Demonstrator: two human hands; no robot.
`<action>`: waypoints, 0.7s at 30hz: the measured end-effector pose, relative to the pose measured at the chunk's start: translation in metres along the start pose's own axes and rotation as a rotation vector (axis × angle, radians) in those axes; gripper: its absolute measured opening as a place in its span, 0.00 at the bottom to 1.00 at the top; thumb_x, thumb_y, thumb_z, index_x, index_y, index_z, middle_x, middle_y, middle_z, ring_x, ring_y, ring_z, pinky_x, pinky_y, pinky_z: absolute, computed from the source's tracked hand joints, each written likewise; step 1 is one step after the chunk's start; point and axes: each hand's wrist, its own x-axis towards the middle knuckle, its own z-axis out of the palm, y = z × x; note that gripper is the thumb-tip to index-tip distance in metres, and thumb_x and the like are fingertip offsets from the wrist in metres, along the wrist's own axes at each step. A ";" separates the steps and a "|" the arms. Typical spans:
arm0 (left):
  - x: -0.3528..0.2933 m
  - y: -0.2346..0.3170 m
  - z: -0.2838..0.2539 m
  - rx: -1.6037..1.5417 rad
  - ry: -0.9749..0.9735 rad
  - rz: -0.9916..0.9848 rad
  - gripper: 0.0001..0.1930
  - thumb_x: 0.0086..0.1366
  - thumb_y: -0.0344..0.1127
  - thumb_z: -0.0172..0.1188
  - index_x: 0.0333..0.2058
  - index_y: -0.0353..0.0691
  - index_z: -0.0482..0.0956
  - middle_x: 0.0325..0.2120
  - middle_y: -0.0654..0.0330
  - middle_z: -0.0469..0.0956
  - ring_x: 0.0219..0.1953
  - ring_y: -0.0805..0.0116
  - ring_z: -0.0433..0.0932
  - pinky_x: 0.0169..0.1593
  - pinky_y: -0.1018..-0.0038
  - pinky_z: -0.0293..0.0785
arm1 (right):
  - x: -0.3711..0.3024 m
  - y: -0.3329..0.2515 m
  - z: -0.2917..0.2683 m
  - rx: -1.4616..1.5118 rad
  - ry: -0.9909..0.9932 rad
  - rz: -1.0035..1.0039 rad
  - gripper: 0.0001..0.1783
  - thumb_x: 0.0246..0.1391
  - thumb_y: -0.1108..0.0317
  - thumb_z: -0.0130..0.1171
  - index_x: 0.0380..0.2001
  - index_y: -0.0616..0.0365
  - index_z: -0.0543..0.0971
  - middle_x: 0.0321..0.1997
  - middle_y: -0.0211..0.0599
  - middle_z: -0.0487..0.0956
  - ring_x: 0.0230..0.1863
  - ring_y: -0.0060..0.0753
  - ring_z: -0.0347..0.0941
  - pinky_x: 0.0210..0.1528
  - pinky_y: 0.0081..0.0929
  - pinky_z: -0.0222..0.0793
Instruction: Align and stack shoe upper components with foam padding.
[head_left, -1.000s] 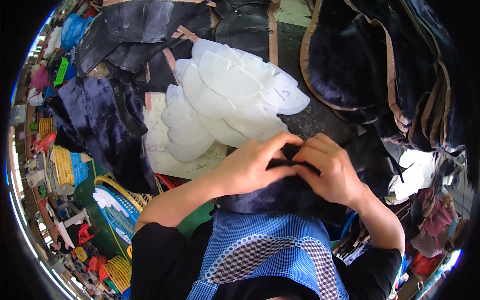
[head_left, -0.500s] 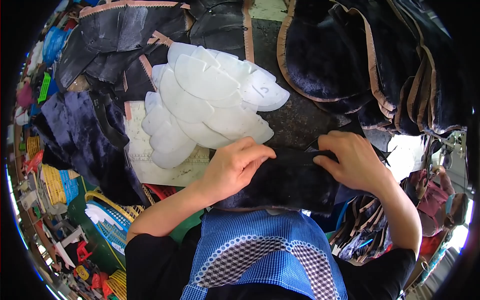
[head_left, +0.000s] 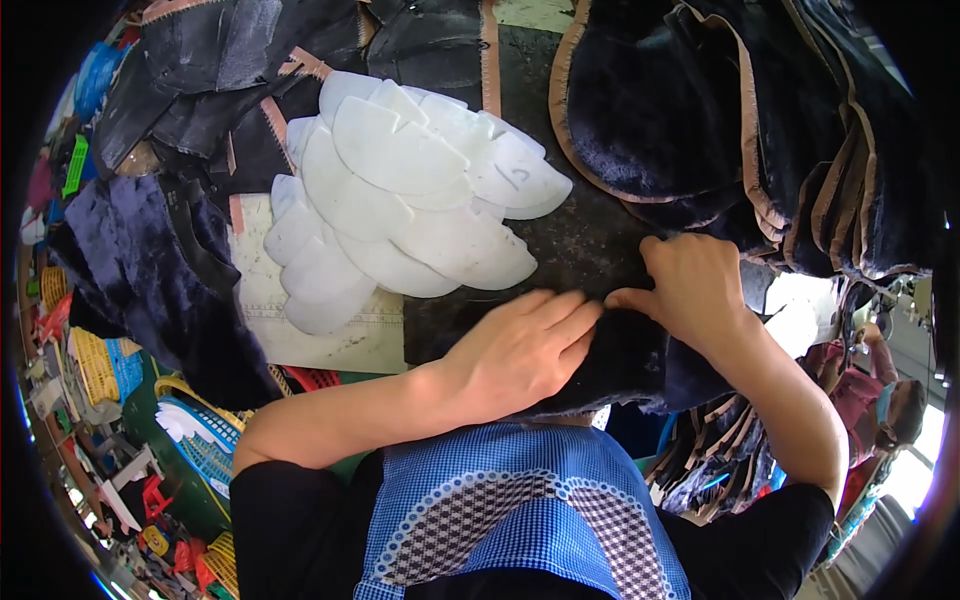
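A piece of black plush fabric [head_left: 620, 360] lies across the near edge of the work table, in front of my apron. My left hand [head_left: 520, 345] rests flat on it, its fingers stretched toward the right and close together. My right hand [head_left: 695, 285] is at the fabric's upper right, fingers bent down and thumb reaching left to the left fingertips. It appears to grip the fabric edge, though its fingertips are partly hidden. Beyond my left hand is a spread pile of rounded white translucent template sheets [head_left: 400, 150], one with handwriting on it.
Black plush pieces with tan edging [head_left: 650, 120] are heaped at the far right. Black panels [head_left: 240, 60] lie at the far left. A dark plush piece [head_left: 140, 250] hangs over the left edge, near a pale ruled board [head_left: 330, 350]. Baskets [head_left: 100, 365] stand left; another person [head_left: 880, 400] is at right.
My left hand has gone from pinching the fabric edge to lying flat, and has moved right. My right hand has shifted slightly up, its thumb further from its fingers. The view has shifted slightly.
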 end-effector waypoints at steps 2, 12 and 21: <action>-0.002 0.000 0.010 -0.052 -0.023 -0.013 0.21 0.60 0.31 0.57 0.52 0.28 0.80 0.53 0.53 0.76 0.56 0.61 0.74 0.56 0.70 0.75 | -0.010 0.011 0.006 -0.037 0.082 0.008 0.16 0.52 0.57 0.72 0.27 0.58 0.80 0.31 0.42 0.82 0.34 0.46 0.81 0.35 0.39 0.73; 0.016 0.000 0.010 0.110 -0.133 -0.028 0.30 0.61 0.32 0.57 0.63 0.32 0.73 0.44 0.57 0.74 0.45 0.65 0.73 0.49 0.73 0.75 | -0.035 0.048 0.037 0.391 0.384 -0.017 0.11 0.53 0.62 0.69 0.28 0.58 0.81 0.26 0.44 0.78 0.30 0.50 0.79 0.35 0.44 0.73; 0.027 -0.001 0.014 0.092 -0.084 -0.068 0.35 0.56 0.31 0.60 0.65 0.37 0.72 0.37 0.60 0.70 0.37 0.67 0.73 0.36 0.75 0.73 | -0.034 0.068 0.014 0.694 0.012 0.072 0.15 0.56 0.61 0.66 0.30 0.66 0.81 0.28 0.52 0.80 0.30 0.55 0.77 0.37 0.41 0.72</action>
